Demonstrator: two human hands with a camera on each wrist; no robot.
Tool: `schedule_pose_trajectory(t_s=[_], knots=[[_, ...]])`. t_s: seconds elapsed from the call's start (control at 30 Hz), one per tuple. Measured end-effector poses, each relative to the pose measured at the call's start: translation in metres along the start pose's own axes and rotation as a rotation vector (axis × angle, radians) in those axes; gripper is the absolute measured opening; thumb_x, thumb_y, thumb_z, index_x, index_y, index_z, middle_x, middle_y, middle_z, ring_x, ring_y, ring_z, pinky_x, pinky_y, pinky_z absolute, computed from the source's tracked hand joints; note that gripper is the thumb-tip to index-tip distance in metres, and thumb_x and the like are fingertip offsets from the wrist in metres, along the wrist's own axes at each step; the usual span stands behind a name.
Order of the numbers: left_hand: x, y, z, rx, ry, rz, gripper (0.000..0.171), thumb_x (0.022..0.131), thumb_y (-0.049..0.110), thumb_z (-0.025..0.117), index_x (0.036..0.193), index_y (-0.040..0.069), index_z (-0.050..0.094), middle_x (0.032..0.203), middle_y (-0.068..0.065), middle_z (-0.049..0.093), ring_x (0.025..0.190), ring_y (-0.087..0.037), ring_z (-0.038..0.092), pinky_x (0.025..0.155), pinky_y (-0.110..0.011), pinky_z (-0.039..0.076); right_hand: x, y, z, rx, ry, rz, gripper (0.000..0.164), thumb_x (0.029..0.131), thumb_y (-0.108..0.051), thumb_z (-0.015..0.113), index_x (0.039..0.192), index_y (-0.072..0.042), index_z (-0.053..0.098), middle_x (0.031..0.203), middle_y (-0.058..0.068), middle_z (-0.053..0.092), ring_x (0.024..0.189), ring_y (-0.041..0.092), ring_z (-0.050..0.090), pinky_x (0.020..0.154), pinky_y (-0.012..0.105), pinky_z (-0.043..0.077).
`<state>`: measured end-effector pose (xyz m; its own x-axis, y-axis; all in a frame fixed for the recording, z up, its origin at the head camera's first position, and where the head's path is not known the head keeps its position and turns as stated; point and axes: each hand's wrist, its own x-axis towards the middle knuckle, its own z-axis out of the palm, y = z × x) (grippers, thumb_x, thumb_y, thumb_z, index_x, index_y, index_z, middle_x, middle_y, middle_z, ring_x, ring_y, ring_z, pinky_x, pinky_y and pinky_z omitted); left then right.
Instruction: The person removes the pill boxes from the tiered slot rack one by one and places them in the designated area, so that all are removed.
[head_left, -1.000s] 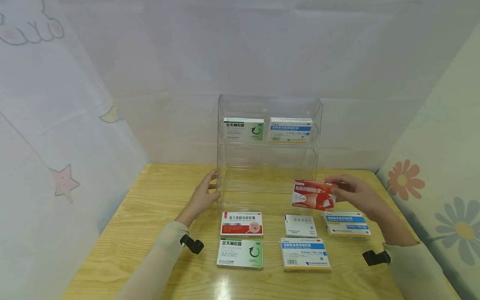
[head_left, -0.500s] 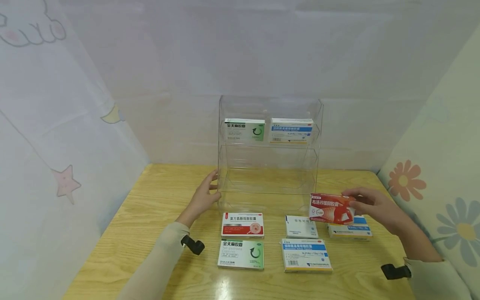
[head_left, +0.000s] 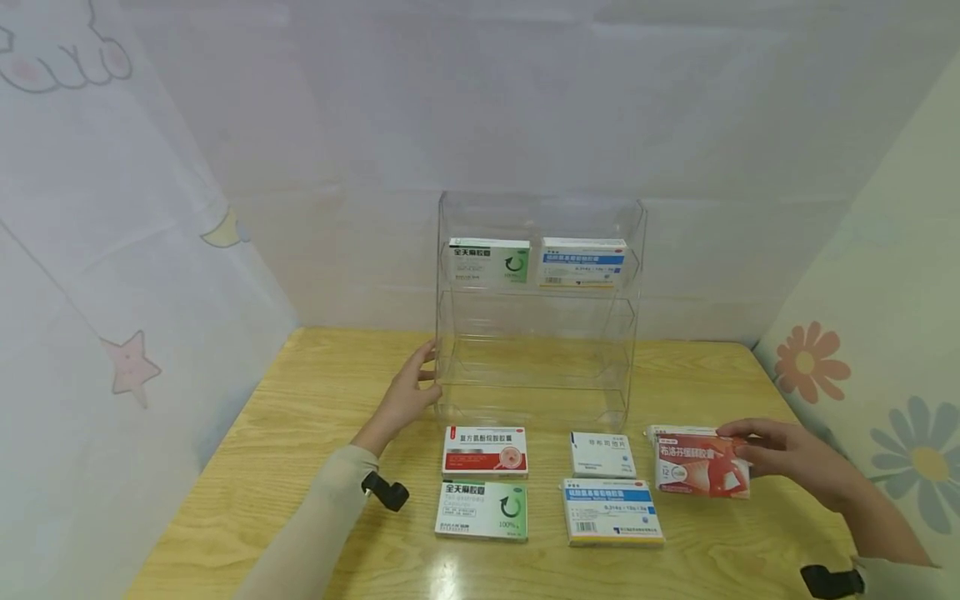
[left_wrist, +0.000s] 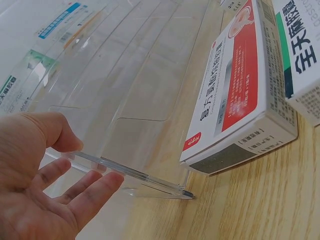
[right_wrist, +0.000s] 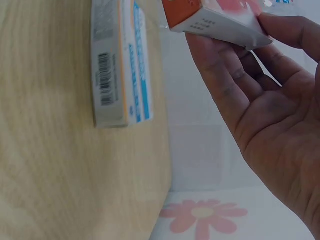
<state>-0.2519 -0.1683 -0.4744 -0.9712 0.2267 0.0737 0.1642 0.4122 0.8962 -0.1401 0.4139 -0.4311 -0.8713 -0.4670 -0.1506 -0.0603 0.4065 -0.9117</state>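
My right hand (head_left: pixel 795 462) pinches a red medicine box (head_left: pixel 693 479) between thumb and fingers at its right end. In the head view this box covers most of a blue-and-white medicine box (head_left: pixel 667 431); in the right wrist view, the blue-and-white box (right_wrist: pixel 110 70) lies on the table, apart from the held one. At the left side of a clear acrylic display rack (head_left: pixel 536 333), my left hand (head_left: pixel 405 392) rests its thumb and loosely extended fingers against the side panel. A green-and-white box (head_left: pixel 487 260) and another blue-and-white box (head_left: pixel 583 263) stand in an upper tier.
Before the rack lie a red-and-white box (head_left: pixel 485 451), a green-and-white box (head_left: pixel 482 510), a small white box (head_left: pixel 602 454) and a blue-and-white box (head_left: pixel 611 512). All are on the wooden table (head_left: pixel 315 375), with a pale cloth wall (head_left: pixel 360 150) behind.
My right hand has carried the red medicine box down and to the right, away from the rack's lower right to over the far-right blue-and-white box. My left hand stays at the rack.
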Motion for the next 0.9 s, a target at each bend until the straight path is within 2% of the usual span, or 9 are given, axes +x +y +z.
schedule_pose_trajectory(t_s=[0.1,0.27,0.4,0.53,0.7,0.9], knots=[[-0.001,0.001,0.0,-0.002,0.002,0.0,0.082,0.094,0.002,0.059,0.161,0.031,0.022,0.161,-0.009,0.033,0.132,-0.037,0.048,0.062,-0.029,0.05,-0.005,0.009,-0.005,0.035,-0.059,0.048,0.035,0.107,-0.009,0.044,0.139,0.006,0.05,0.123,-0.014,0.067,0.105,0.013,0.068,0.084,0.036,0.059],[-0.001,0.001,-0.001,-0.013,0.0,0.002,0.082,0.094,0.001,0.059,0.161,0.031,0.023,0.16,-0.009,0.033,0.132,-0.038,0.048,0.059,-0.026,0.049,-0.013,0.028,-0.009,0.174,-0.164,0.116,0.035,0.109,-0.009,0.039,0.14,0.0,0.052,0.125,-0.009,0.067,0.109,0.016,0.067,0.086,0.042,0.059],[0.0,0.0,0.0,-0.029,-0.003,0.008,0.084,0.092,-0.001,0.059,0.161,0.031,0.023,0.16,-0.011,0.034,0.132,-0.04,0.048,0.059,-0.025,0.05,-0.016,0.04,-0.009,0.249,-0.206,0.139,0.036,0.109,-0.009,0.037,0.14,-0.003,0.055,0.127,-0.009,0.066,0.112,0.014,0.066,0.088,0.041,0.059],[-0.001,-0.001,0.001,-0.034,-0.003,0.012,0.084,0.091,-0.001,0.058,0.161,0.03,0.023,0.16,-0.012,0.033,0.131,-0.042,0.047,0.062,-0.026,0.051,-0.015,0.049,-0.007,0.265,-0.21,0.181,0.036,0.109,-0.012,0.038,0.138,-0.001,0.056,0.126,-0.01,0.064,0.109,0.014,0.066,0.087,0.041,0.059],[-0.002,-0.002,0.001,-0.031,-0.003,0.011,0.084,0.092,-0.001,0.058,0.161,0.03,0.023,0.16,-0.013,0.033,0.131,-0.042,0.047,0.062,-0.027,0.05,-0.014,0.055,-0.003,0.254,-0.211,0.236,0.039,0.11,-0.016,0.039,0.139,0.007,0.051,0.127,-0.007,0.061,0.109,0.013,0.064,0.088,0.042,0.058],[-0.001,-0.002,0.001,-0.027,0.002,0.02,0.083,0.092,-0.001,0.058,0.161,0.03,0.024,0.16,-0.012,0.034,0.132,-0.043,0.048,0.067,-0.03,0.052,-0.014,0.061,-0.002,0.225,-0.184,0.29,0.042,0.109,-0.02,0.042,0.139,0.009,0.05,0.127,0.004,0.064,0.108,0.017,0.066,0.086,0.044,0.059]])
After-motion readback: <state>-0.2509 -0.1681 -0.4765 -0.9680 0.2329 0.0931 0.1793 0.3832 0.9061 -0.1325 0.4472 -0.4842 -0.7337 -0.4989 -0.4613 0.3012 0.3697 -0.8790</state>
